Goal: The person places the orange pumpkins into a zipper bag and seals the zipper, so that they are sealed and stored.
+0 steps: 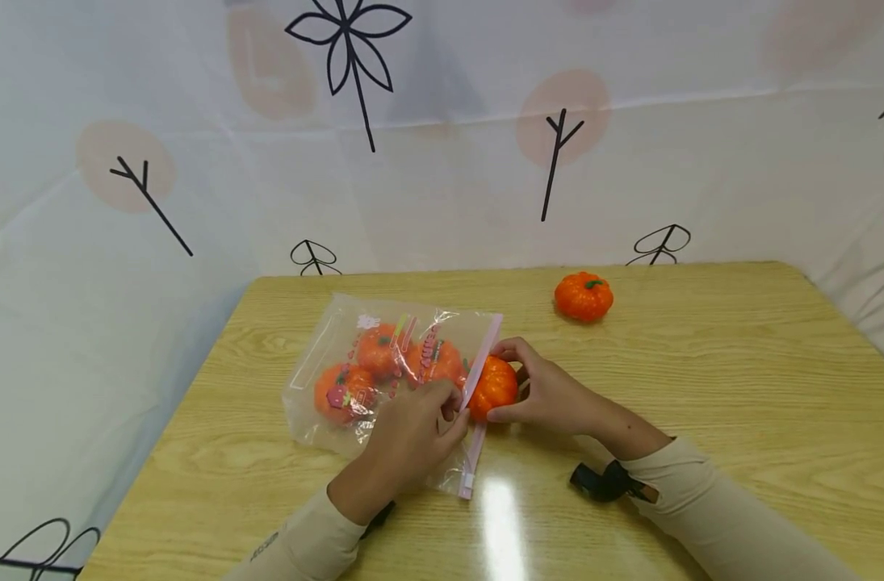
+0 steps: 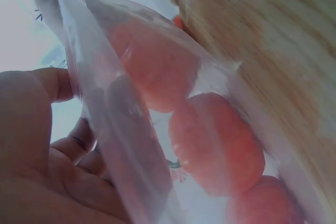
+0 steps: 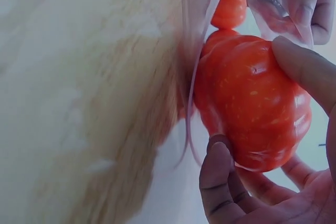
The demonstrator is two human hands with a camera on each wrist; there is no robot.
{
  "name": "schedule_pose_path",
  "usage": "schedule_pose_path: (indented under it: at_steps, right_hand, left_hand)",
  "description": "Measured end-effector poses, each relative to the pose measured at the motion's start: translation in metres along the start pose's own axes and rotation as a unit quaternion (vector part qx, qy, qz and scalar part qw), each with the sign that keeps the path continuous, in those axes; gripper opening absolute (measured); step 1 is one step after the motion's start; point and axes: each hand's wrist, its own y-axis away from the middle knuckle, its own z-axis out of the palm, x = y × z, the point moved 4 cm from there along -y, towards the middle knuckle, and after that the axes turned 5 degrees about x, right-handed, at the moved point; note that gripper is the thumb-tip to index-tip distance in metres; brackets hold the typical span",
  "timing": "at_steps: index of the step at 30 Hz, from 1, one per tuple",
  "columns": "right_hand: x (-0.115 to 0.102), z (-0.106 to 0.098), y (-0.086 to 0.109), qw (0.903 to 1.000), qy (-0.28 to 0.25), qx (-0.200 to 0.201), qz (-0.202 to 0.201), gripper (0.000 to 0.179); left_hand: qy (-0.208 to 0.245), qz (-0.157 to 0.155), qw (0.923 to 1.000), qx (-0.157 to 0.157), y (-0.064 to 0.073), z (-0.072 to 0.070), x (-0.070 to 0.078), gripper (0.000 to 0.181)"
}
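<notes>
A clear zip bag with pink print and a pink zip edge lies on the table, several small orange pumpkins inside it. My left hand pinches the upper side of the bag at its mouth, holding that edge raised. In my right hand is another orange pumpkin, gripped between thumb and fingers right at the opening, partly past the zip edge. The left wrist view shows the pumpkins through the plastic, with the left thumb on the bag's edge.
One more orange pumpkin with a green stem stands near the back edge of the wooden table. A white cloth with plant drawings hangs behind the table. The bag's zip slider is at the near end of its mouth.
</notes>
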Motion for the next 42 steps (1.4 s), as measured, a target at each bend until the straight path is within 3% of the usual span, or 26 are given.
schedule_pose_path:
  at_steps: [19, 35, 42]
  right_hand:
    - [0.0039, 0.0053, -0.0007, 0.9985, -0.047, 0.004, 0.026, 0.075]
    - [0.0087, 0.0085, -0.0013, 0.9877, -0.149, 0.000, 0.046, 0.064]
    - [0.0096, 0.0089, -0.0007, 0.9834, -0.173, 0.013, 0.054, 0.042]
  left_hand:
    - [0.018, 0.030, 0.9993, 0.012, 0.0020, 0.0011, 0.0014, 0.015]
    - [0.030, 0.027, 0.9992, -0.003, 0.0019, 0.0002, 0.0019, 0.015]
    - [0.036, 0.030, 0.9989, -0.008, 0.0018, 0.0006, 0.0024, 0.014]
